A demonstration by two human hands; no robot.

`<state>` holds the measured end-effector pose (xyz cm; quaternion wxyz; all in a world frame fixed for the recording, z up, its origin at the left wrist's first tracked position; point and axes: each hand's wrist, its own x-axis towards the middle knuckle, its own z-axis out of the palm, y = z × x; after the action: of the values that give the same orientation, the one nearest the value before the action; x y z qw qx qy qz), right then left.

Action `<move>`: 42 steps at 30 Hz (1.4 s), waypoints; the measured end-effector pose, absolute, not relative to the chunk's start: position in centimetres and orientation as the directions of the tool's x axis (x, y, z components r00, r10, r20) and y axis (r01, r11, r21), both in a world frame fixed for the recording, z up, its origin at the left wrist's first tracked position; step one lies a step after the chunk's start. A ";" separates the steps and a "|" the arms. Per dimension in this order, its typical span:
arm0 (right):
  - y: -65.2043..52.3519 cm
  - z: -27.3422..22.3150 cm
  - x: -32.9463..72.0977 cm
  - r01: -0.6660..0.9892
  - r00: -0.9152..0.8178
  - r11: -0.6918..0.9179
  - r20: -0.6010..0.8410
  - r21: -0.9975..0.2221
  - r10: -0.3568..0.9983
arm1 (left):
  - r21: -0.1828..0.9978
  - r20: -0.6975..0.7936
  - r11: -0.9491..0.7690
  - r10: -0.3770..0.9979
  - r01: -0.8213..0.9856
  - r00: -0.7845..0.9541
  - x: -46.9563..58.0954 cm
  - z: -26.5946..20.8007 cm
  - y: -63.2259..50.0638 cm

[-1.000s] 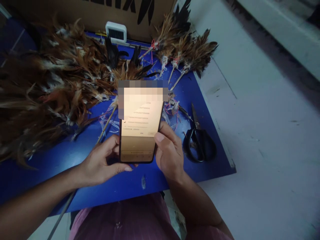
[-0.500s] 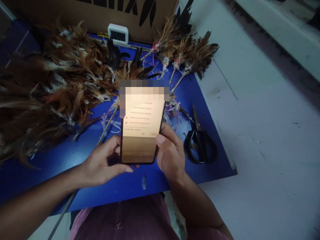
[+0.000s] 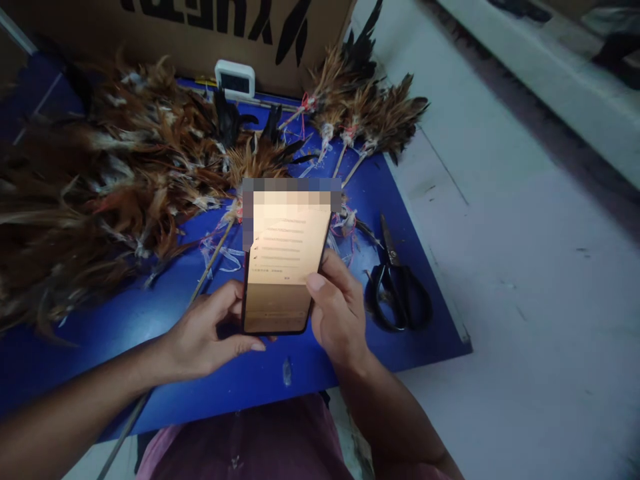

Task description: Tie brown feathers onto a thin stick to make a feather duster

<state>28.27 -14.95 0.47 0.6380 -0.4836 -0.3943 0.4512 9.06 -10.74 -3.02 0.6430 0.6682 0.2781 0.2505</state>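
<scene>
A lit smartphone is held upright over the blue table, its screen showing lines of small text; its upper part is blurred out. My left hand grips its lower left edge, the fingers passing behind it and the thumb below the bottom corner. On the other side my right hand is closed round the right edge, with its thumb on the lower part of the screen. Black-handled scissors lie just right of my right hand, blades pointing away. A thin stick lies beyond my left hand.
Brown feathers cover the left of the blue table. Several feather bundles tied on sticks lie at the back right. A small white digital device stands before a cardboard box. A pale wall borders the right.
The view has tilted slightly, so the table and objects sit a little lower in the picture. The right thumb has shifted slightly left over the screen. Both hands keep hold of the phone.
</scene>
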 end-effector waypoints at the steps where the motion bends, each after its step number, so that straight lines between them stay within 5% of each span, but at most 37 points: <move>1: -14.9 0.5 28.3 -0.199 0.286 0.132 0.071 -0.971 0.956 | 0.996 -0.013 -0.056 0.678 0.069 0.735 9.1 -3.0 -10.7; 8: -14.6 0.4 28.5 -0.171 0.300 0.195 0.138 -0.966 0.944 | 0.974 0.009 -0.178 0.642 0.137 0.767 9.0 -3.2 -10.7; 21: -14.5 1.5 28.7 -0.044 0.364 0.074 0.053 -0.996 0.930 | 0.964 0.019 -0.213 0.648 0.157 0.762 9.0 -3.5 -10.6; 42: -14.4 0.4 28.8 -0.202 0.350 0.062 -0.013 -0.977 0.937 | 0.984 -0.057 -0.098 0.624 0.151 0.779 9.2 -3.1 -10.8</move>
<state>28.80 -14.43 0.43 0.6370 -0.5190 -0.3539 0.4468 9.15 -10.78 -3.07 0.6145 0.7156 0.2707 0.1925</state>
